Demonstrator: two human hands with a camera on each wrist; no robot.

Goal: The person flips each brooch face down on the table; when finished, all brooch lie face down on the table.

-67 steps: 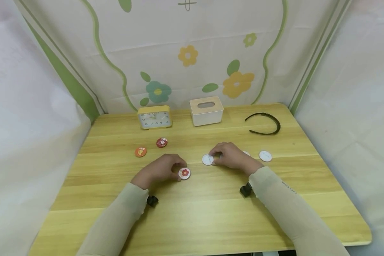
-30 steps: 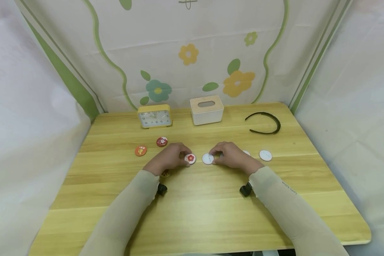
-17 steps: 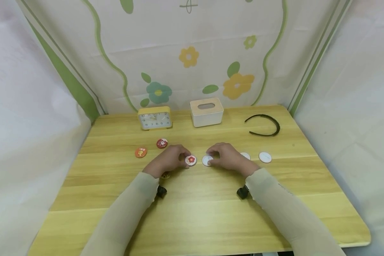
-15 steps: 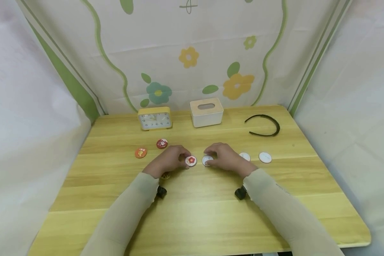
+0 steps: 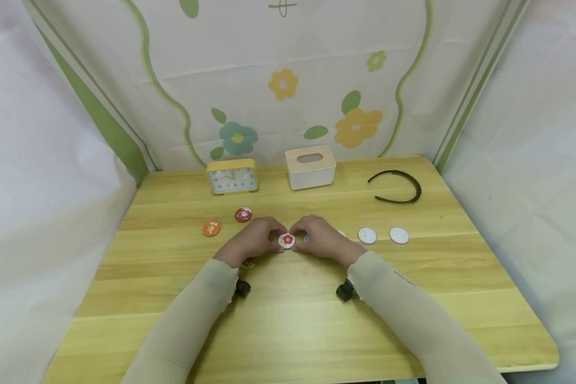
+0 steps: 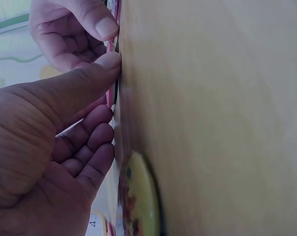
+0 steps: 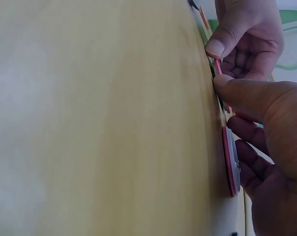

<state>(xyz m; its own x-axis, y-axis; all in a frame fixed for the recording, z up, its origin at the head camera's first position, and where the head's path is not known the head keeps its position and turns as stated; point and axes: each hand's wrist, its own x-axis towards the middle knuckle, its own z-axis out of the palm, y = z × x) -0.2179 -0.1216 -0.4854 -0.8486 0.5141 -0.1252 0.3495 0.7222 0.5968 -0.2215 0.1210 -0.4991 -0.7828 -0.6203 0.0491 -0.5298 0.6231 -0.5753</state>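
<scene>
A round button badge (image 5: 286,241) with a red flower lies face up at the middle of the table, between both hands. My left hand (image 5: 255,237) pinches its left edge between thumb and fingers. My right hand (image 5: 319,238) pinches the right edge, and the two thumbs come close together in the left wrist view. Under my left wrist a yellow badge (image 6: 143,196) is partly hidden in the head view. Beneath my right hand, a white-backed disc with a red rim (image 7: 231,162) lies flat; the hand covers much of it in the head view.
To the left lie an orange badge (image 5: 211,229) and a red badge (image 5: 242,214). On the right are white discs (image 5: 367,236) in a row. A yellow clock (image 5: 232,177), a tissue box (image 5: 310,168) and a black headband (image 5: 415,186) stand or lie along the back.
My left hand has brought the flower badge up to the centre. My right hand has let go of a white disc and moved left to the flower badge.
</scene>
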